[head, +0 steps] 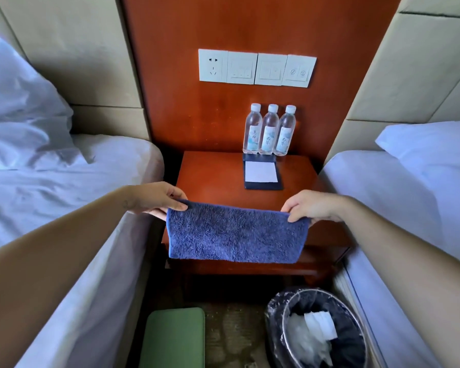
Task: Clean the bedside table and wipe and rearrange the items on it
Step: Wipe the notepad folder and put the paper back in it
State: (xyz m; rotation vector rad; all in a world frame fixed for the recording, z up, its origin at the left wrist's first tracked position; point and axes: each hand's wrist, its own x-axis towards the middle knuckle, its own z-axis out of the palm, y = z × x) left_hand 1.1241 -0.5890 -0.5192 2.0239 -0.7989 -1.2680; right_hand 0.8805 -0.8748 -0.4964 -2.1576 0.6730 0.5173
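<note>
A folded blue towel (237, 232) hangs stretched between my two hands above the front of the wooden bedside table (210, 176). My left hand (160, 197) pinches its upper left corner, and my right hand (311, 205) pinches its upper right corner. Three water bottles (270, 131) stand in a row at the back right of the table, against the wooden panel. Just in front of them lies a dark notepad holder with a white sheet (262, 172).
Beds with white sheets flank the table, one on the left (64, 197) and one on the right (398, 197). A bin with a black liner and crumpled paper (319, 333) stands on the floor at lower right. A green pad (174, 338) lies at lower left. Sockets and switches (256, 68) sit on the panel.
</note>
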